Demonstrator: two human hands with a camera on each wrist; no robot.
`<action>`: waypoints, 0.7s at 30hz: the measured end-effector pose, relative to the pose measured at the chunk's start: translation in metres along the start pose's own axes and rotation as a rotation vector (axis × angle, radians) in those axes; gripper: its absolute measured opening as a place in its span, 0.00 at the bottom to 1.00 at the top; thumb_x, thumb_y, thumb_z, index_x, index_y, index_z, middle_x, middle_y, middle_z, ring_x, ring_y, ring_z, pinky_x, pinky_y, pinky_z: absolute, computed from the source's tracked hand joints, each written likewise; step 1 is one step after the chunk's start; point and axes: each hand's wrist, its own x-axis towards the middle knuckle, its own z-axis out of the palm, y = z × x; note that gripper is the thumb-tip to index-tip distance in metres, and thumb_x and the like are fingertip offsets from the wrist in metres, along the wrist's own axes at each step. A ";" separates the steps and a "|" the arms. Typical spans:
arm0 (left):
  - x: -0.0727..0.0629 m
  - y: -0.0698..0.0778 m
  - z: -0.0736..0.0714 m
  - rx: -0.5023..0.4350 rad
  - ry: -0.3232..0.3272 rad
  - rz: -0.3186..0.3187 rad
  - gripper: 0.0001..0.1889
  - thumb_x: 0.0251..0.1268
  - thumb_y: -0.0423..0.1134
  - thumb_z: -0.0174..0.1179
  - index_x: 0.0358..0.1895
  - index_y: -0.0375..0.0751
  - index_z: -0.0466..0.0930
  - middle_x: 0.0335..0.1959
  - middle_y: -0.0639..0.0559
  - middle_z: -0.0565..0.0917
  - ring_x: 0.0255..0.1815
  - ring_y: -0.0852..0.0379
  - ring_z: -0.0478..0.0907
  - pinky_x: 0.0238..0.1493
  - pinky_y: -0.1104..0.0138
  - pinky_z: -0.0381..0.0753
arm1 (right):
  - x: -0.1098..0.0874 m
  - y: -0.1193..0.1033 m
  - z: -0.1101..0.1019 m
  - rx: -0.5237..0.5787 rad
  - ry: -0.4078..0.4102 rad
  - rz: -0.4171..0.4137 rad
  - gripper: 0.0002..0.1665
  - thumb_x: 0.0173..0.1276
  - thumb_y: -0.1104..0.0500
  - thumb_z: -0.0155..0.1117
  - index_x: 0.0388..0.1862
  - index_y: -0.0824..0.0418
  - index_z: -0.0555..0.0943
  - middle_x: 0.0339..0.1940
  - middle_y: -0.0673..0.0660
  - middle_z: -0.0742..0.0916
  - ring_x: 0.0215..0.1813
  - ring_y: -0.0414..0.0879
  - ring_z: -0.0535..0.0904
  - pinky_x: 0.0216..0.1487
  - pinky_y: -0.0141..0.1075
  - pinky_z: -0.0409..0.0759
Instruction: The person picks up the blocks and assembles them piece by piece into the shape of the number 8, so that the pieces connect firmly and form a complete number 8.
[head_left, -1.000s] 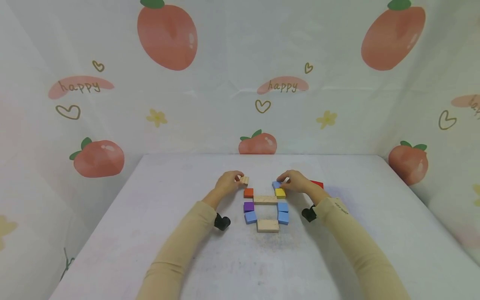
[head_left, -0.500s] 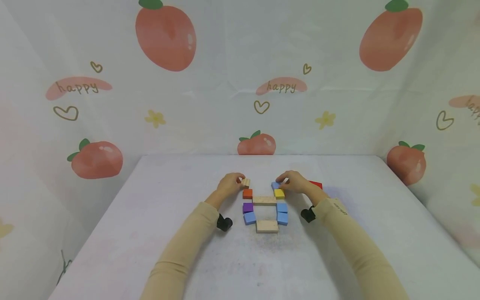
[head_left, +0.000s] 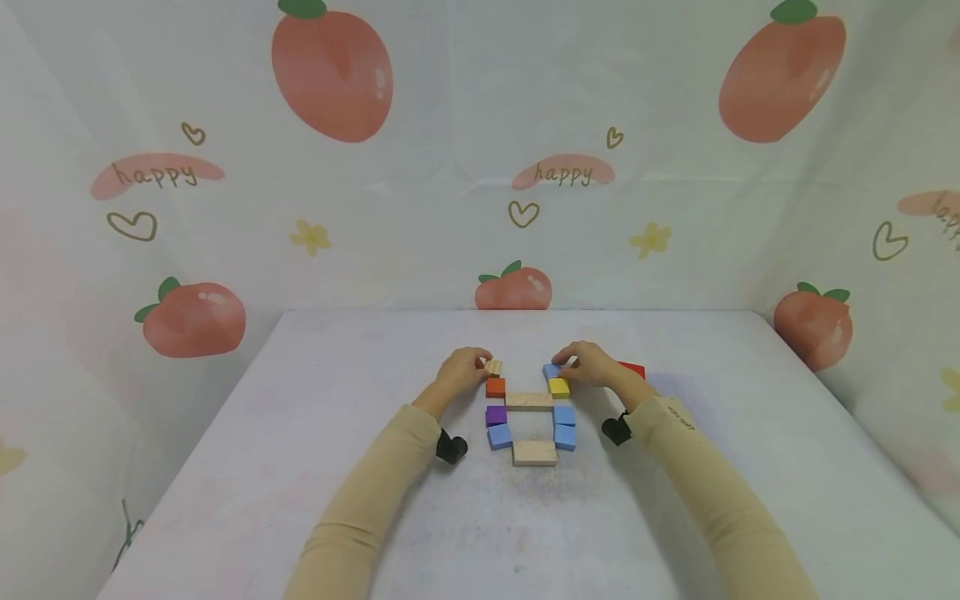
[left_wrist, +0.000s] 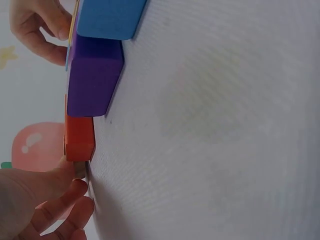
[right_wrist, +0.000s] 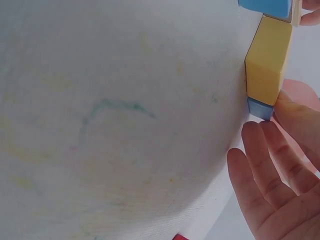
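Observation:
In the head view my left hand (head_left: pixel 462 372) pinches a small natural wood block (head_left: pixel 492 367) just behind an orange-red block (head_left: pixel 496 387). The left wrist view shows the wood block (left_wrist: pixel 79 170) against the end of the orange-red block (left_wrist: pixel 80 140), thumb and fingertips about it. Across from it, my right hand (head_left: pixel 590 364) holds a light blue block (head_left: pixel 552 371) between thumb and fingers, behind a yellow block (head_left: pixel 558 387). In the right wrist view the blue block (right_wrist: pixel 260 108) meets the yellow block (right_wrist: pixel 267 60), and the hand partly hides it.
A long wood block (head_left: pixel 528 402) spans between the two rows. Nearer lie a purple block (head_left: pixel 496 416), several blue blocks (head_left: pixel 500 437) and another wood block (head_left: pixel 535 453). A red block (head_left: pixel 633 368) shows behind the right wrist. A printed cloth (head_left: pixel 420 233) hangs behind the white table (head_left: pixel 337 367).
My left hand has shifted slightly right and nearer with the wood block, which now lines up behind the orange-red block. The right hand stays at the blue block.

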 end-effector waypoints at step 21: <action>-0.008 0.005 -0.005 -0.008 0.030 0.024 0.16 0.62 0.36 0.59 0.53 0.41 0.80 0.42 0.45 0.84 0.44 0.51 0.78 0.47 0.61 0.76 | 0.002 0.003 0.001 0.002 0.001 0.001 0.18 0.65 0.63 0.59 0.53 0.68 0.78 0.54 0.65 0.81 0.51 0.55 0.78 0.55 0.46 0.77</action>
